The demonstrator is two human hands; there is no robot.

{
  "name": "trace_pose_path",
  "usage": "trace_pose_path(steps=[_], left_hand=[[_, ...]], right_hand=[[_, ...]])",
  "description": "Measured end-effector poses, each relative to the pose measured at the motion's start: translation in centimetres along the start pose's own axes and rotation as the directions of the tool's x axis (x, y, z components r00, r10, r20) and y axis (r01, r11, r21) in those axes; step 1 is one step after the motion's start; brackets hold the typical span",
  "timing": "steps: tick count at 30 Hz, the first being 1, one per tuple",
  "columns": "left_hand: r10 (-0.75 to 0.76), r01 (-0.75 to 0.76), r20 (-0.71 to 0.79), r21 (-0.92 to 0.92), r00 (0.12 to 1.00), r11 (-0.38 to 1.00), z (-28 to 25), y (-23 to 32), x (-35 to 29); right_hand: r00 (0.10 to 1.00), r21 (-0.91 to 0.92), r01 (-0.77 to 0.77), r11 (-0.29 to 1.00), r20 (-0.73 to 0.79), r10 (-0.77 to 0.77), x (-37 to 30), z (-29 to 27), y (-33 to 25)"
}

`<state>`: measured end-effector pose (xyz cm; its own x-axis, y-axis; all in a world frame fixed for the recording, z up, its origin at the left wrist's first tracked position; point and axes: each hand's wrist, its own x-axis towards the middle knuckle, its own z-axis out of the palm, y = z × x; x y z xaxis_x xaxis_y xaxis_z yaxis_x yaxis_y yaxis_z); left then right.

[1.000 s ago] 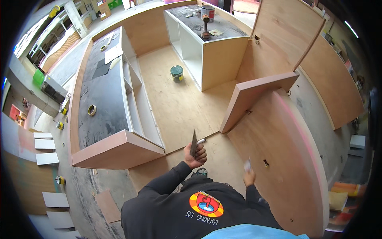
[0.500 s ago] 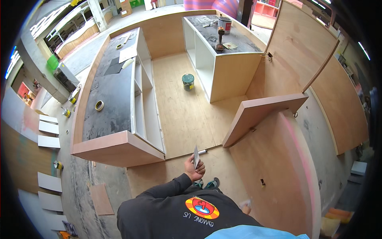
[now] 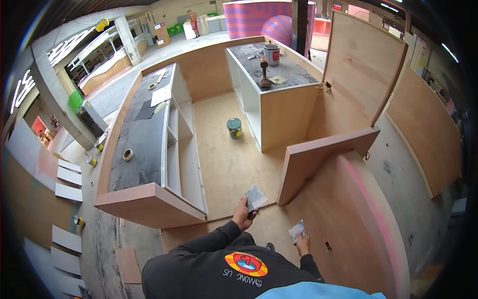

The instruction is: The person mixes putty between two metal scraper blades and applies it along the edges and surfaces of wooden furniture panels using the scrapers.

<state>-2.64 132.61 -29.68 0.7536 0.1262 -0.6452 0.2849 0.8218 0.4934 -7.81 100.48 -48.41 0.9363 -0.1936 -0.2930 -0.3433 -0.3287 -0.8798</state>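
Observation:
My left hand (image 3: 242,216) grips a flat grey putty scraper (image 3: 257,198), its broad face turned up, over the front edge of the plywood floor panel. A second flat scraper (image 3: 297,228), smeared whitish, is pinched in my right hand (image 3: 302,244). That hand is beside the curved plywood panel (image 3: 343,224) on the right, apart from the left one. Whether either blade carries filler is too small to tell. Farther ahead, a green can (image 3: 234,128) stands on the plywood floor (image 3: 219,164).
A long dark-topped counter (image 3: 142,149) with tape rolls runs along the left. On the right-hand cabinet (image 3: 289,112) stand a cordless drill (image 3: 264,74) and a paint can (image 3: 272,55). A thick wooden ledge (image 3: 331,145) juts out at right. White boards (image 3: 66,238) lie far left.
My right hand has come up from low beside my body, bringing its scraper into view. The left scraper has turned from edge-on to flat. My view has tilted up a little.

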Motion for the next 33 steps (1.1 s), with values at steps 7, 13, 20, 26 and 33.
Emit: trace_pose_path(steps=[7,13,20,26,33], left_hand=[[-0.174,0.172,-0.212,-0.026,0.962,0.985,-0.6,-0.9,0.3],[-0.188,0.178,-0.186,-0.068,0.964,0.982,-1.3,1.0,4.0],[-0.032,0.013,-0.084,-0.21,0.996,0.978,-0.4,9.9,12.0],[0.1,-0.159,-0.19,-0.327,0.977,0.932,-1.6,19.6,19.7],[0.998,-0.739,0.054,0.673,0.02,-0.022,7.1,48.3,18.2]], right_hand=[[0.984,-0.194,0.008,0.981,0.178,0.027,-1.5,1.7,-6.4],[0.93,-0.197,0.086,0.977,0.368,-0.008,1.3,5.4,-11.9],[0.885,0.158,0.136,0.978,0.424,-0.192,8.0,14.4,-21.1],[0.815,-0.12,0.294,0.948,0.549,-0.183,15.3,25.0,-30.6],[0.684,-0.005,0.432,0.902,0.654,-0.324,19.9,34.9,-44.3]])
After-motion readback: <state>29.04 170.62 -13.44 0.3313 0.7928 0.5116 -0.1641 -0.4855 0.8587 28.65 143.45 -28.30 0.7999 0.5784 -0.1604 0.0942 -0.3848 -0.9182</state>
